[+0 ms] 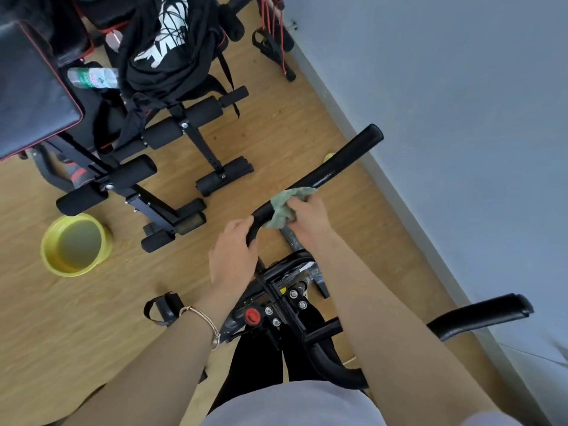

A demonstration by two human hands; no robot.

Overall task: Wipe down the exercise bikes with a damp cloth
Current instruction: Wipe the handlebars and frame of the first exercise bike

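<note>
The exercise bike's black handlebar runs diagonally from centre up to the right, above the bike's frame with its red knob. My right hand grips a green cloth wrapped against the bar's lower part. Just left of the cloth, my left hand curls round the bend of the same bar. A second handlebar arm sticks out at the right, untouched.
A yellow basin of water stands on the wooden floor at left. Black workout benches with foam rollers, a black garment and a water bottle fill the upper left. A grey wall runs close along the right.
</note>
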